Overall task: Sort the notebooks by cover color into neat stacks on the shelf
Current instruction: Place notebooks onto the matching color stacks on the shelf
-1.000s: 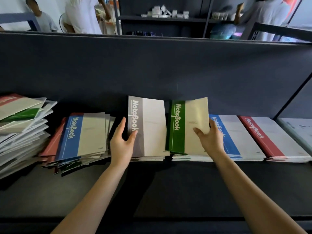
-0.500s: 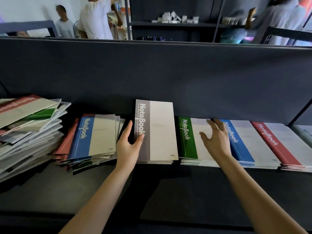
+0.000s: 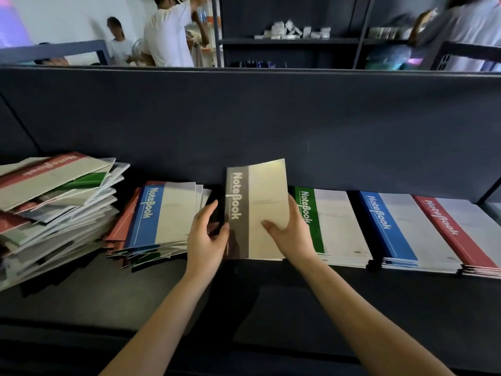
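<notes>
A grey-spined notebook stack (image 3: 257, 202) is tilted up at the middle of the dark shelf (image 3: 189, 289). My left hand (image 3: 207, 237) grips its left spine edge, and my right hand (image 3: 288, 229) holds its right edge with the thumb on the cover. Right of it lie neat stacks with a green cover (image 3: 328, 221), a blue cover (image 3: 393, 226) and a red cover (image 3: 458, 229). Left of my hands sits a loose pile topped by a blue notebook (image 3: 160, 213), and farther left a tall messy pile (image 3: 51, 207) of mixed colours.
The shelf's dark back panel (image 3: 271, 118) rises right behind the stacks. A slanted shelf support (image 3: 488, 191) stands at the far right. Beyond the panel, people (image 3: 168, 33) move about near other shelving.
My right hand let the green notebook down flat on its stack, then moved left onto the grey notebook stack. The grey stack is now lifted and held between both hands.
</notes>
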A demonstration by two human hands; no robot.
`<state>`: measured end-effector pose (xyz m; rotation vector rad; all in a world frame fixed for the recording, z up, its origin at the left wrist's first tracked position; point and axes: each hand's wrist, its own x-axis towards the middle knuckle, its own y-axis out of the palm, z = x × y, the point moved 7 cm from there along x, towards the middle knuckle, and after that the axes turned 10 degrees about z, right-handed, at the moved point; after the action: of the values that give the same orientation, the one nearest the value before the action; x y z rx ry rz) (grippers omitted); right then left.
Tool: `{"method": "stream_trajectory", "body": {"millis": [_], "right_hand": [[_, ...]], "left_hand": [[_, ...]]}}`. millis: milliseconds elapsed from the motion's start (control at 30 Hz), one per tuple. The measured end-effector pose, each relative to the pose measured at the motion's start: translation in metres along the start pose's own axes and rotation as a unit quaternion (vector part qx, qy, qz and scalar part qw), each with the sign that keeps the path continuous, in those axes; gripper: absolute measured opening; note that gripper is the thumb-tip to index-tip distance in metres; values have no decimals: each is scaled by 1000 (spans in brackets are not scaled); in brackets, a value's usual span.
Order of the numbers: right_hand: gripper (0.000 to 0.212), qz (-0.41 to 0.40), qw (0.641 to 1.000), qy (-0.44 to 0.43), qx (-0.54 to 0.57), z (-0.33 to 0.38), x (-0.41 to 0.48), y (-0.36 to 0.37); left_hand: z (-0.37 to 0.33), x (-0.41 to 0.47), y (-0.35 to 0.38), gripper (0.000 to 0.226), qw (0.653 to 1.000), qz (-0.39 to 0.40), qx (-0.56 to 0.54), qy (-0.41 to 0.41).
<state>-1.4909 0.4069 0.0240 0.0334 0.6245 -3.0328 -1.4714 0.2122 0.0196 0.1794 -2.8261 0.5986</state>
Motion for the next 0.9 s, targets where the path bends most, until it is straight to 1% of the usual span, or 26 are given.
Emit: {"method": "stream_trajectory", "body": {"millis": [100,200,300,467,567,633,733,833,900], "right_hand": [[87,2,997,22,-76,0,9,-2],[85,8,988,44,-151,-1,19,3],[82,29,981,60,-183,-10,25,16],[75,40,963,49,-261,-5,29,28],[72,26,950,9,-311,11,34,32],[65,17,951,-38,-307,25,34,43],[56,18,959,-85,-270,46,35,71],[53,56,960,-115,-249,67,36,108],[54,96,957,-113,-248,75,37,134]], "left_hand": [[6,-5,-12,44,1000,-16,-19,0],[10,-9,-27,38,999,-42,2,-8],[14,-9,-47,35,997,-65,25,-30],[29,-2,-80,32,993,-103,38,-44],[45,5,-96,35,991,-120,12,-60],[52,6,-106,36,989,-135,0,-66],[58,7,-124,36,984,-152,17,-90],[71,7,-146,36,979,-158,30,-125],[78,8,-158,37,979,-151,6,-140]]}}
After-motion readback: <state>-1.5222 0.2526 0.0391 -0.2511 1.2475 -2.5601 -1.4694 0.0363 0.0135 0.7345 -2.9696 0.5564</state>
